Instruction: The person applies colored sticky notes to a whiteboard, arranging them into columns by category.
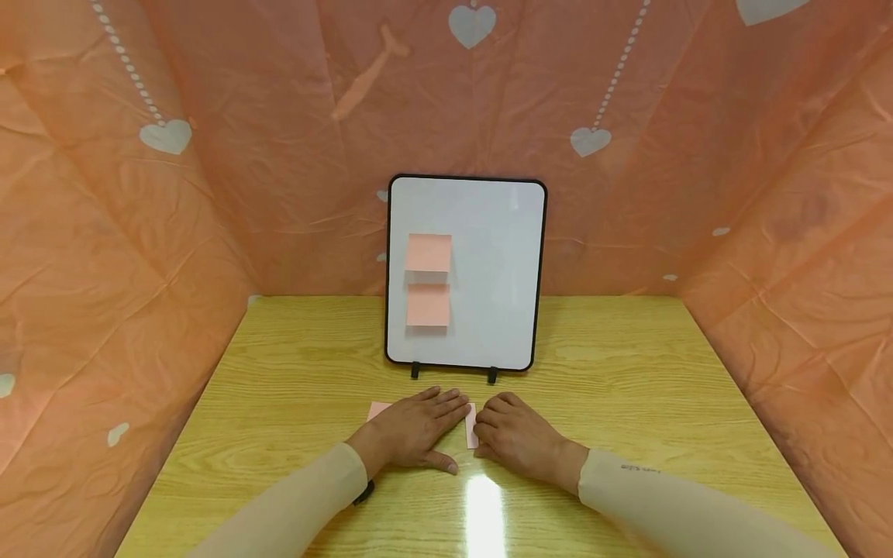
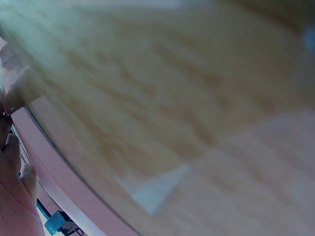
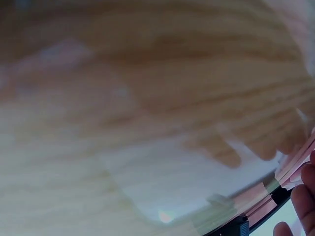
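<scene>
My left hand (image 1: 422,430) lies flat with fingers spread over pink paper on the table. A pink sticky note (image 1: 379,408) shows beyond its wrist side. Just past its fingertips a pale pink sticky note (image 1: 471,428) appears as a narrow upright strip. My right hand (image 1: 519,438) has curled fingers and pinches the right edge of that strip; the fingertips are partly hidden. Fingers of the left hand (image 2: 17,191) fill the lower left corner of the left wrist view. Fingers of the right hand (image 3: 304,189) show at the right edge of the right wrist view.
A black-framed whiteboard (image 1: 495,271) stands on two small black feet behind the hands. Two pink sticky notes, an upper one (image 1: 429,253) and a lower one (image 1: 429,305), are on its left half. A small dark object (image 1: 363,493) lies by the left sleeve. Orange cloth surrounds the wooden table (image 1: 628,387).
</scene>
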